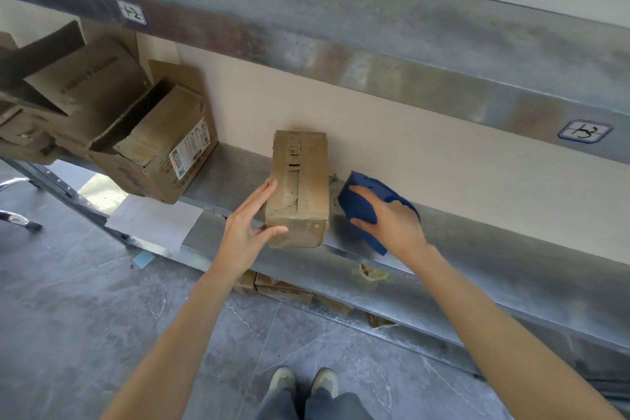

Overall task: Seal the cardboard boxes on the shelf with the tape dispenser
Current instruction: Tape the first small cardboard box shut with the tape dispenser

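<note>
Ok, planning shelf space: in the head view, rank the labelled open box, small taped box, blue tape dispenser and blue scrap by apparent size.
1. labelled open box
2. small taped box
3. blue tape dispenser, partly hidden under the right hand
4. blue scrap, clearly smallest

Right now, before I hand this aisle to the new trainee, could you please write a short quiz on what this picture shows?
1. Multiple choice: the left hand steadies the small box. What does the right hand grip? A) a box flap B) the blue tape dispenser C) nothing
2. True or false: the tape dispenser lies on top of the small box.
3. Fill in: the larger labelled box, further left on the shelf, has its flaps ___.
Key: 1 B. 2 False; it sits beside the small box, on its right. 3 Open.
</note>
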Demonstrator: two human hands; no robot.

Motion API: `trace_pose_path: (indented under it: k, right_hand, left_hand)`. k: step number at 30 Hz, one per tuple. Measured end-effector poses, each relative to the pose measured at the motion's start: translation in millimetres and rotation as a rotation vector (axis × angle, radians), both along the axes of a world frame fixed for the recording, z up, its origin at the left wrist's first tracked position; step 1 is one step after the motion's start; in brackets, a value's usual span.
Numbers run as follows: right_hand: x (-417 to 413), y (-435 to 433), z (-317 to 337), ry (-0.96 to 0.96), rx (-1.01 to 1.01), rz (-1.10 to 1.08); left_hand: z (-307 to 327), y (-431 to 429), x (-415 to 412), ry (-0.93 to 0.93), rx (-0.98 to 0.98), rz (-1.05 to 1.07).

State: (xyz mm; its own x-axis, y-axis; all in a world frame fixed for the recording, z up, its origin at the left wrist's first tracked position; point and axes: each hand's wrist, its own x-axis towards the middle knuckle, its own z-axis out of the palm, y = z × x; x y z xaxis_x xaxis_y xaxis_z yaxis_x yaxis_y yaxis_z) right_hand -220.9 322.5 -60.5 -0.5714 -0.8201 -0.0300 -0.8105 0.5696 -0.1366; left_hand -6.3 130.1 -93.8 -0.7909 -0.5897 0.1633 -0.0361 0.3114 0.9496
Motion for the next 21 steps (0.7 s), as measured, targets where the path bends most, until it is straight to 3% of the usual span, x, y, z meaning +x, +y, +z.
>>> trace_pose_path:
  k: [4, 17, 21]
  right_hand:
    - [-20, 4, -23, -0.109, -0.028, -0.112]
    - [-34, 8, -40, -0.44, -0.1, -0.115]
    - [-28, 10, -37, -0.407, -0.045, -0.125]
  left_hand:
    - [0, 3, 0, -0.01, 0.014, 0.009]
    - [4, 4, 1, -0.049, 0.004, 0.028]
    - [5, 5, 1, -0.037, 0.041, 0.017]
